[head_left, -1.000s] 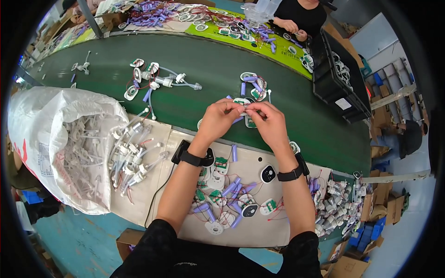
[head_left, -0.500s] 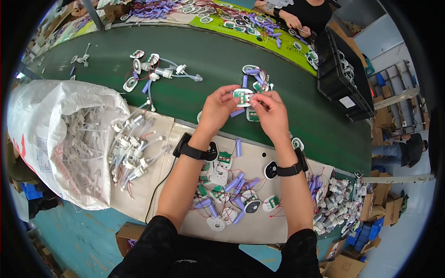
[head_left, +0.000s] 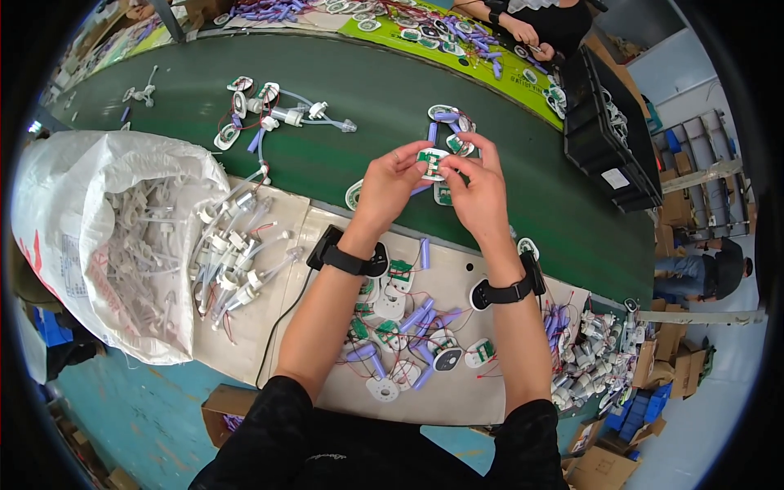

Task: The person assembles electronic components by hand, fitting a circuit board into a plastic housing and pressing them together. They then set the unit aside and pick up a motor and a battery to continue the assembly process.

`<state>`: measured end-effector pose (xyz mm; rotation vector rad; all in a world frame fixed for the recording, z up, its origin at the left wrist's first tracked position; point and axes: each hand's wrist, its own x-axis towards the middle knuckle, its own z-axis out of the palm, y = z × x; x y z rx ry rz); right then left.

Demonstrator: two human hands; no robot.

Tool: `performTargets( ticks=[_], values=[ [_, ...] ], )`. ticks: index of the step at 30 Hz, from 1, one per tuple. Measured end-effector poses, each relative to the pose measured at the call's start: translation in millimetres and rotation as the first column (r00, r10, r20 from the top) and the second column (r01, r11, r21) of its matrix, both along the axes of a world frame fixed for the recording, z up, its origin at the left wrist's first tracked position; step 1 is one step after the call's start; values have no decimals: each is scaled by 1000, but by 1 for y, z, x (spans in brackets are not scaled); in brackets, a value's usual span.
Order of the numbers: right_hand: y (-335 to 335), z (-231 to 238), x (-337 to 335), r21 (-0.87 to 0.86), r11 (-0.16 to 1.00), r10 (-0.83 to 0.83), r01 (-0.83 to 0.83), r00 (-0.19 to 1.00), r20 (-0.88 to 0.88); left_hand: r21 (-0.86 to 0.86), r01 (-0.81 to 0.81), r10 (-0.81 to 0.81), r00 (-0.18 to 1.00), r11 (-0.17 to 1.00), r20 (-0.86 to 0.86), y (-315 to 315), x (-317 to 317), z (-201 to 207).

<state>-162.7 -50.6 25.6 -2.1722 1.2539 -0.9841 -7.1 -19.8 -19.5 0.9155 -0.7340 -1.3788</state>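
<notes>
Over the green belt I hold up a small white plastic cover with a green circuit board (head_left: 431, 162) inside it. My left hand (head_left: 390, 181) is closed on its left edge, thumb over the board and fingers behind. At its right side my right hand (head_left: 477, 186) pinches the same board with thumb and fingertips; whether a thin wire is also between them I cannot tell. Just behind the hands lie more covers with purple battery cells (head_left: 445, 118) and red wires. Below my wrists, a pile of boards, covers and purple cells (head_left: 416, 317) lies on the cardboard sheet (head_left: 327, 400).
A white woven sack (head_left: 61, 204) at the left spills clear tube assemblies (head_left: 233, 261). More tube parts (head_left: 282, 117) lie on the belt (head_left: 327, 175). To the right are a black crate (head_left: 600, 155) and heaped pump parts (head_left: 590, 359). A co-worker's hands (head_left: 527, 37) work opposite.
The board in my hands has turned a little. My right fingers have lifted and spread upward while thumb and fingertips stay at its right side. The whole view has shifted slightly.
</notes>
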Motion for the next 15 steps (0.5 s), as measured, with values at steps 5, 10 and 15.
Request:
performTargets(
  ticks=[5,10,15],
  values=[
    [-1,-1,9,8,999,-47,48,997,-59,-38,-41,44,994,998,101,-2,-1,-2],
    [0,-11,17,61,996,-65,61,996,61,4,-119,118,987,993,106,1,-2,2],
    [-2,-11,15,25,999,-49,49,999,14,-7,-121,121,982,993,145,-1,0,4]
  ],
)
